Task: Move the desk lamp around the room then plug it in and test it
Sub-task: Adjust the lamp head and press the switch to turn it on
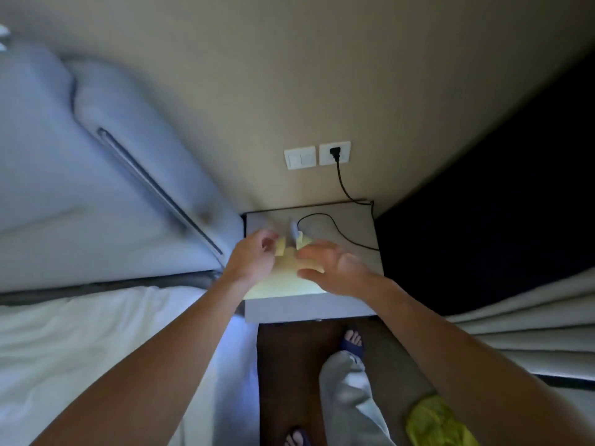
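Note:
The desk lamp (286, 268) stands on a grey bedside table (354, 226) and glows pale yellow; its pale stem (294, 230) shows between my hands. Its black cord (341, 183) loops over the table and runs up the wall to a black plug (335, 153) seated in a white wall socket (344, 160). My left hand (254, 259) is at the lamp's left edge with fingers curled; whether it grips the lamp is unclear. My right hand (331, 268) hovers over the lamp's right side with fingers spread, holding nothing.
A white switch plate (300, 158) sits left of the socket. The bed (80, 349) and padded headboard (96, 156) fill the left. A dark curtain (499, 204) and a pale curtain (531, 333) are on the right. My slippered foot (352, 341) and a yellow-green item (434, 423) are on the floor.

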A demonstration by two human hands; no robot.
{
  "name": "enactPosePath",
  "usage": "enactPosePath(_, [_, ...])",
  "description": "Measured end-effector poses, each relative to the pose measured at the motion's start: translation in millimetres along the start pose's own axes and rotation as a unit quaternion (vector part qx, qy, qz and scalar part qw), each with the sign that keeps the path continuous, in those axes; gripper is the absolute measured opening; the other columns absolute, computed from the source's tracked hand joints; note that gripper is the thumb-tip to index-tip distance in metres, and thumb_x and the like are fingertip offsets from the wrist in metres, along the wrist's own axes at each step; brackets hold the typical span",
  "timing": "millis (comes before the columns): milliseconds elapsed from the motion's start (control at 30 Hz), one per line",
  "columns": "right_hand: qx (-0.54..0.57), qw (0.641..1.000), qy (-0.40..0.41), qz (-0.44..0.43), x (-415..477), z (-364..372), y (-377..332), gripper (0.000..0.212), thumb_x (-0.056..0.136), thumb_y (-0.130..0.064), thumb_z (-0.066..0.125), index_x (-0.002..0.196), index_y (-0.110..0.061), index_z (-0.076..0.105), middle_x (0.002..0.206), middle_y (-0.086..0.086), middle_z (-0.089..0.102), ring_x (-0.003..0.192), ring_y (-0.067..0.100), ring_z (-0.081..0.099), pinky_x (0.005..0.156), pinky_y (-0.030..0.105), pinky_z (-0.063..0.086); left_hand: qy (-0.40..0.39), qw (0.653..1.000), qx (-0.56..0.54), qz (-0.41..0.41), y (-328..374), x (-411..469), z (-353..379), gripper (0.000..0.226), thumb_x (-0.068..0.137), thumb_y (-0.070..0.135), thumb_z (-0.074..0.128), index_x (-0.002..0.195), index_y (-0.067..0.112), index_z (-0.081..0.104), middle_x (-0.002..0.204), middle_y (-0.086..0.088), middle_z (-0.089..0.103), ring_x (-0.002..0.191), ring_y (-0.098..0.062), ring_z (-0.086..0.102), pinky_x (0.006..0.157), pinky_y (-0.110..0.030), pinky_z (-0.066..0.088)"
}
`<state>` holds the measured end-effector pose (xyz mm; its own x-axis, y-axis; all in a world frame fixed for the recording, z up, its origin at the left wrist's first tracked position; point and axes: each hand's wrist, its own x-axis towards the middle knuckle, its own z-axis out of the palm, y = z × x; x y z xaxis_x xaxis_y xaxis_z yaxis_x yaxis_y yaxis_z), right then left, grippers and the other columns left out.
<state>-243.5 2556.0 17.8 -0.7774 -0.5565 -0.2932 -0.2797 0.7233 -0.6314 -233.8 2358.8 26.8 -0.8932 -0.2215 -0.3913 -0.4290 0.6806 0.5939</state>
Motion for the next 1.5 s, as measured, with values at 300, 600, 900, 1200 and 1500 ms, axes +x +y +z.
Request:
enactPosePath(300, [-0.170, 0.983, 0.027, -0.063, -8.4, 36.3, -3.0, 0.067, 0.092, -0.061, 0.044, 0.151, -0.032, 0.030, 0.155, 0.000, 0.034, 0.141, 0.027, 0.033, 0.117, 0.041, 0.020, 0.018, 0.989, -0.148, 0.009, -79.9, -12.3, 8.0, 0.026, 0.091, 0.053, 0.052, 0.101, 0.033, 0.067, 0.104, 0.011, 0.070, 0.099, -0.011, 0.063, 0.086, -0.030, 0.049])
enactPosePath(600, [-0.176, 0.954, 0.164, -0.177, 2.0, 54.1, 25.3, 0.057, 0.090, -0.066, 0.046, 0.137, -0.033, 0.047, 0.132, -0.008, 0.054, 0.117, 0.019, 0.057, 0.098, 0.046, 0.048, 0.053, 0.890, -0.440, 0.106, -174.0, 89.1, 105.5, 0.026, 0.086, 0.015, 0.063, 0.111, 0.014, 0.069, 0.101, 0.002, 0.074, 0.093, -0.010, 0.068, 0.089, -0.033, 0.054])
enactPosePath(900, [-0.226, 0.827, 0.430, -0.282, 4.2, 112.1, 37.7, 0.031, 0.101, -0.026, 0.049, 0.127, -0.015, 0.062, 0.117, 0.005, 0.066, 0.100, 0.026, 0.063, 0.083, 0.044, 0.051, 0.090, 0.861, -0.302, 0.398, -174.3, 109.0, 168.9, 0.058, 0.092, 0.015, 0.064, 0.136, 0.042, 0.036, 0.145, 0.018, 0.043, 0.135, 0.001, 0.039, 0.102, -0.020, 0.040])
enactPosePath(1200, [-0.327, 0.818, 0.429, -0.202, 2.8, 132.6, 15.5, 0.063, 0.090, -0.062, 0.043, 0.134, -0.019, 0.055, 0.133, 0.001, 0.060, 0.118, 0.030, 0.057, 0.096, 0.043, 0.045, -0.028, 0.966, 0.023, 0.256, -231.0, 158.7, 206.9, 0.092, 0.076, 0.029, 0.080, 0.150, 0.030, 0.025, 0.155, -0.004, 0.033, 0.140, -0.023, 0.035, 0.113, -0.038, 0.032])
enactPosePath(1500, [-0.338, 0.806, 0.445, -0.195, 24.0, 123.6, 13.7, 0.058, 0.094, -0.057, 0.033, 0.139, -0.025, 0.051, 0.128, -0.005, 0.062, 0.114, 0.026, 0.057, 0.096, 0.043, 0.042, 0.143, 0.962, 0.142, 0.182, -259.4, 170.5, 281.4, 0.105, 0.075, 0.054, 0.072, 0.154, 0.038, 0.004, 0.164, -0.014, -0.001, 0.141, -0.046, 0.023, 0.115, -0.047, 0.030])
